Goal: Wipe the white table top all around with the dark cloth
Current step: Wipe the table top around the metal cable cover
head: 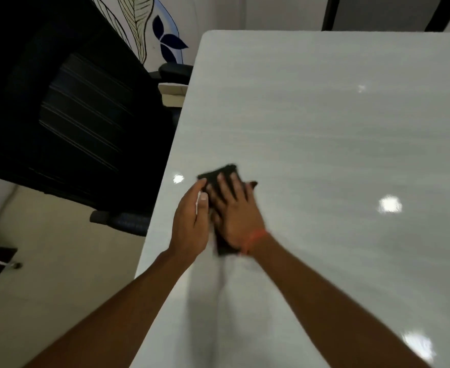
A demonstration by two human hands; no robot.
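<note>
The right hand [234, 216] lies flat on the dark cloth [222, 175], fingers straight and spread, pressing it to the white worktop [338, 123]. The left hand [192, 221] sits just beside it at the cloth's left side, fingers lightly curved; whether it pinches the fabric or only touches it I cannot tell (motion blur doesn't help). The cloth lies close to the worktop's left edge, and that's the risk: a push leftward could carry it over the lip and drop it to the floor. Only a flat palm holds it, so a quick stroke could bunch it up or let it slip out from under. A black office chair [67, 107] stands close against that same edge, so the left elbow has little room there. Ahead and to the right the surface runs wide and bare, glossy with light spots: plenty of room for long strokes.
</note>
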